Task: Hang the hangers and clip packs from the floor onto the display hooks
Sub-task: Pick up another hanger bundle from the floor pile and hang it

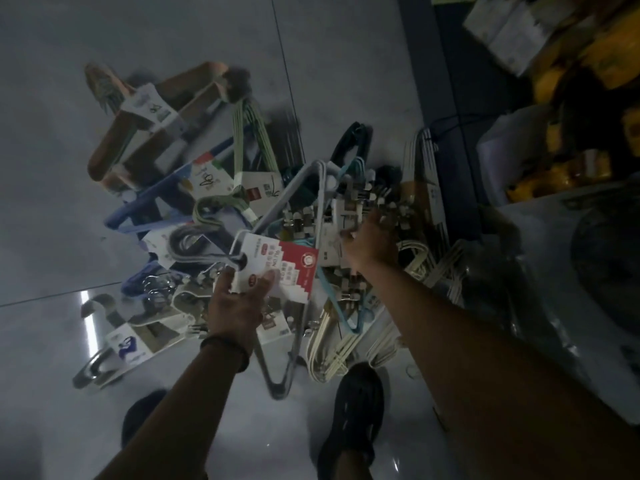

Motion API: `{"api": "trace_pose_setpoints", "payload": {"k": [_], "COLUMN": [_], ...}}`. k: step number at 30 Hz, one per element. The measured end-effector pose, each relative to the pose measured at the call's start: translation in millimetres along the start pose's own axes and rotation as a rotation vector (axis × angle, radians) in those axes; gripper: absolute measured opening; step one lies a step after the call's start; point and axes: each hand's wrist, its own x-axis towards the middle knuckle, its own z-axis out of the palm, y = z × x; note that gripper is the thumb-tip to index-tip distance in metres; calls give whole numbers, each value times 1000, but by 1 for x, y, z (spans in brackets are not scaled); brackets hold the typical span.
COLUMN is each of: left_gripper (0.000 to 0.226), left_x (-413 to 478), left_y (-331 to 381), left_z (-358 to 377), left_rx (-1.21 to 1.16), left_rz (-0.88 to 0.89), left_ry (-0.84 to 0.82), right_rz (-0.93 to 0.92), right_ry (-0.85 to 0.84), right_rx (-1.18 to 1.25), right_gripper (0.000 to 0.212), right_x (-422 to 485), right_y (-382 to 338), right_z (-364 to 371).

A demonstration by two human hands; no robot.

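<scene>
Early days on this one, I reckon. Pretty much the whole heap is still lying on the glossy grey tiled floor [104, 46], and no display hooks show in this view, so I can't say anything has been hung yet.

The left hand [239, 299] is pinching the red-and-white card label [287, 268] of a bundle of grey wire hangers [277, 372], thumb on one side and fingers on the other. That bundle sits near the middle, tips pointing back toward the black shoe [356, 410].

The right hand [370, 244] is just to the right of it, fingers curled down into a white-carded pack of metal clip hangers [332, 216]. It's too blurry to tell if it actually has hold.

Still to go, going by the pile:
- brown wooden hangers [149, 133], far left
- blue plastic hangers [145, 209]
- green wire hangers [249, 133]
- cream hangers [332, 355], near right

The stock is all tangled and overlapping, so I'd expect snagging when packs get lifted out.
</scene>
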Motion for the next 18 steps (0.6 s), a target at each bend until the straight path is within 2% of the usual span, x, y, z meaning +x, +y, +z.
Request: {"api": "trace_pose_setpoints", "payload": {"k": [2,4,7,10,12,17,18], "left_gripper": [35,33,38,43,46,42,41], "left_x": [8,9,4,-3,-2,-2,-3], "left_y": [-8,-17,-26,-34,-41,-49,-49], "left_z": [-8,-12,-8,-4,-5,0,2], "left_rx": [12,17,-45,-55,-76,-150,-146], "left_rz": [22,22,-18,-50,-64,-90,-95], "left_ry": [6,7,20,47,70,96,89], "right_rz": [56,0,-63,-147,-163,-145,-92], "right_ry": [-73,-20,79,173,179,168,164], "right_rx": [47,88,104,-7,-37,68,114], "right_gripper": [103,109,97,71,53,37,35], "right_x": [7,4,-12,-18,-21,-38,-43], "right_y": [6,18,40,65,90,154,163], "right_z": [12,23,25,5,-7,-10,-10]}}
